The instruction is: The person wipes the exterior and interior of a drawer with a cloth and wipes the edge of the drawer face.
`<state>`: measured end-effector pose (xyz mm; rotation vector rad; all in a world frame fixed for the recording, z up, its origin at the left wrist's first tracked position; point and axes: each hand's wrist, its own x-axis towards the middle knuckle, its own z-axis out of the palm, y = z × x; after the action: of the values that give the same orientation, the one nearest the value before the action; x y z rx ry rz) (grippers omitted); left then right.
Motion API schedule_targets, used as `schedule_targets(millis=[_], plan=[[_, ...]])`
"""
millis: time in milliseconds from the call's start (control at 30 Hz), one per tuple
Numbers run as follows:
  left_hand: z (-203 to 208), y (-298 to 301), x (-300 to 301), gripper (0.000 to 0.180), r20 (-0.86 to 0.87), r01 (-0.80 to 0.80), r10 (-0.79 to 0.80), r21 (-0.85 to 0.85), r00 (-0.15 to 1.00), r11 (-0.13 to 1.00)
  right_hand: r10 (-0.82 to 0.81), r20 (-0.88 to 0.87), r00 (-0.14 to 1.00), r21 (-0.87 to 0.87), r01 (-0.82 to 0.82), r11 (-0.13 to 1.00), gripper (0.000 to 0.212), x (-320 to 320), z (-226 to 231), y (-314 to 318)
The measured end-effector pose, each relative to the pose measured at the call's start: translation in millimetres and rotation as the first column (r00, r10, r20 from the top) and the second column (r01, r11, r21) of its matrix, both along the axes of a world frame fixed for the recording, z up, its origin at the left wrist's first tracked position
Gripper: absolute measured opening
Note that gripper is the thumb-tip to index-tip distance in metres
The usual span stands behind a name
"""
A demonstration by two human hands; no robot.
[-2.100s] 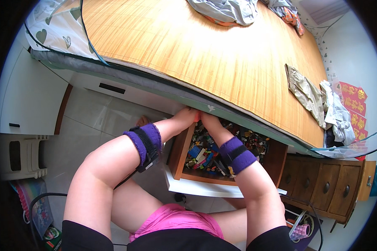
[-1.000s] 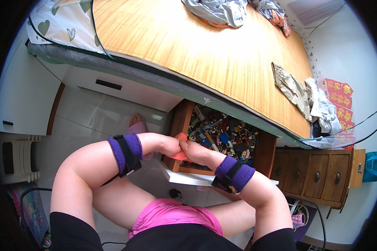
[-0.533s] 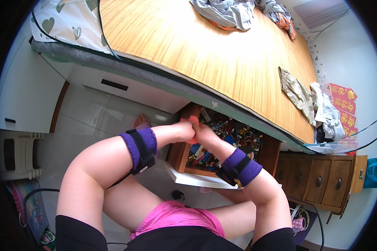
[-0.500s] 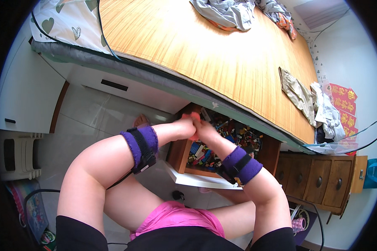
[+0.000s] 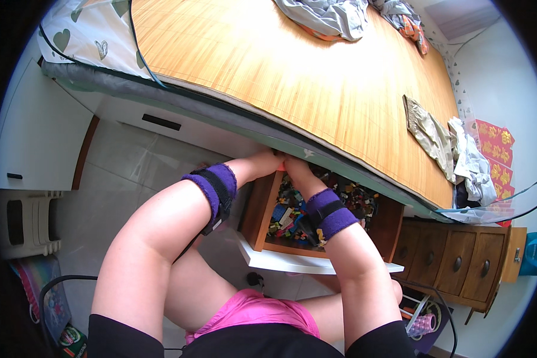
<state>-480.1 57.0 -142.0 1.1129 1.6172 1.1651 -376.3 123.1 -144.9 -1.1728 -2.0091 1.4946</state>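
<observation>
Both arms reach forward to the far left corner of a pulled-out wooden drawer (image 5: 262,218), under the bed's edge. My left hand (image 5: 269,160) and my right hand (image 5: 293,163) are close together there. A small bright orange-red item (image 5: 282,166) shows between them, its kind not clear. Both hands seem closed on it, though the bed's edge and the hands themselves hide most of the fingers. Below my right forearm, many small multicoloured toy building bricks (image 5: 286,216) fill the drawer. Purple cuffs with black straps wrap both forearms.
The bed (image 5: 292,77) with a bamboo mat overhangs the drawer's far side. Beige trousers (image 5: 429,137) and other clothes lie on it. A wooden chest of drawers (image 5: 453,259) stands at the right, a beige plastic stool (image 5: 33,224) at the left. A black cable (image 5: 59,279) crosses the left side.
Both hands have moved forward with the orange-red item, from over the drawer's left side to beneath the bed's edge. Less of the item shows now.
</observation>
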Motion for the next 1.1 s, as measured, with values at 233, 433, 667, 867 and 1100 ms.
schedule_targets(millis=[233,433,667,867,1100], plan=[[-11,6,-1,0.043,0.196,0.208,-0.177,-0.151,0.965,0.966,0.003,0.049,0.999,-0.208,0.008,0.978,0.036,15,-32,11],[41,-13,5,0.047,-0.034,0.243,-0.262,-0.273,0.964,0.931,0.009,-0.012,1.000,-0.438,-0.013,0.899,0.040,21,-16,5],[3,-38,4,0.049,-0.089,0.485,-0.561,-0.406,0.823,0.775,-0.038,0.193,0.980,-0.485,0.129,0.865,0.056,15,77,-65],[27,-71,17,0.042,0.362,0.606,-0.497,-0.329,0.789,0.724,0.150,0.261,0.954,-0.480,-0.006,0.877,0.059,36,76,-91],[57,-125,32,0.040,0.210,0.645,-0.630,-0.455,0.747,0.614,0.576,0.532,0.621,-0.502,-0.316,0.805,0.042,46,95,-116]])
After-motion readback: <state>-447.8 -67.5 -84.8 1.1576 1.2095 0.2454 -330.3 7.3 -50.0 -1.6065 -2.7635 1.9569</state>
